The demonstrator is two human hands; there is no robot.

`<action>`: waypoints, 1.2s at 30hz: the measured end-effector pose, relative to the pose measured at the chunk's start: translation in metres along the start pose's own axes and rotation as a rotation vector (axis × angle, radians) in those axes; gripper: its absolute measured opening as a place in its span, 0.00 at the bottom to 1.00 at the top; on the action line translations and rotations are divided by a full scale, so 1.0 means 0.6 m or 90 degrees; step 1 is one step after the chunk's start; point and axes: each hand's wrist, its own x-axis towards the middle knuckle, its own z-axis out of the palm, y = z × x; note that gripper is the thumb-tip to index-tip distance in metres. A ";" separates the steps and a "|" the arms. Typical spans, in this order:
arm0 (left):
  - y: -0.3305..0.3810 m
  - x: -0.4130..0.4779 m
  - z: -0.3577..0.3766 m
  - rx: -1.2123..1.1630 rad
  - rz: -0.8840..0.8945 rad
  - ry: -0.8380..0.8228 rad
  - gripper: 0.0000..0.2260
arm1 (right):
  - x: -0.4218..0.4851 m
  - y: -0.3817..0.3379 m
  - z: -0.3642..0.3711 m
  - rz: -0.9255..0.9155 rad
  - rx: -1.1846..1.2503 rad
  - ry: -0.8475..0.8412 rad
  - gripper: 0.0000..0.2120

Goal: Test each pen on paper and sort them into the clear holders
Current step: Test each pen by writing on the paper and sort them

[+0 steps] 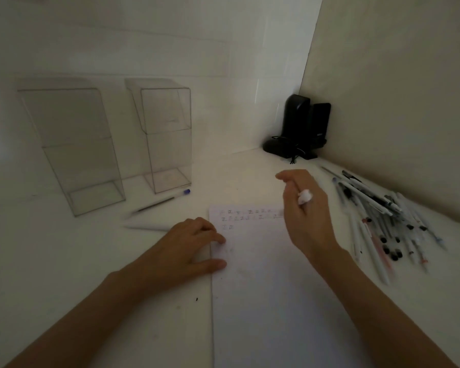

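White-tipped pen [305, 197] in right hand [307, 219] hangs above paper [263, 288] under left hand [194, 244].

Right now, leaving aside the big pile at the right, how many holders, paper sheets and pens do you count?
Clear holders: 2
Sheet of paper: 1
Blue-capped pen: 1
White pen, blurred: 1
White-ended pen in right hand: 1
Total: 6
Pile of pens: too blurred to count.

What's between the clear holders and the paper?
In the head view, a blue-capped pen lies on the desk before the narrower holder, with a pale pointed thing nearer the paper, too blurred to name.
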 end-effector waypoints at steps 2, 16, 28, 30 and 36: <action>-0.001 -0.001 0.001 -0.003 -0.002 -0.004 0.25 | 0.008 -0.017 0.003 0.138 -0.007 -0.035 0.23; -0.003 -0.002 0.001 0.010 -0.002 -0.050 0.26 | -0.011 0.021 0.084 0.324 0.059 -0.113 0.13; -0.003 -0.002 0.002 0.014 -0.003 -0.044 0.28 | -0.011 0.029 0.087 0.322 0.084 -0.135 0.11; -0.004 -0.002 0.003 0.012 -0.003 -0.040 0.28 | -0.011 0.029 0.086 0.321 0.084 -0.141 0.10; -0.005 -0.004 0.003 0.014 -0.003 -0.038 0.27 | -0.011 0.033 0.088 0.326 0.067 -0.147 0.12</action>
